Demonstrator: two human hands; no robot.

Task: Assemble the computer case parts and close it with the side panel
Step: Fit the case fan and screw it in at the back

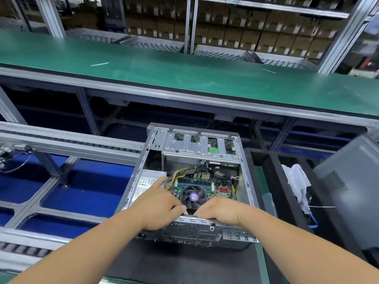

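Note:
An open computer case [247,181] lies on its side on a dark mat, its inside facing up. Within it I see a motherboard with a CPU fan [193,197], a power supply [143,184] at the left and a metal drive cage [200,145] at the far end. My left hand [162,206] and my right hand [222,210] reach over the near rear edge, fingers curled together just in front of the fan. What the fingertips pinch is hidden. A grey side panel [352,181] leans at the right.
A green conveyor belt [184,72] runs across beyond the case. Roller rails [67,140] and blue bins lie to the left. A black tray [287,181] holding white plastic bags [298,181] sits to the right. Shelves of cardboard boxes stand behind.

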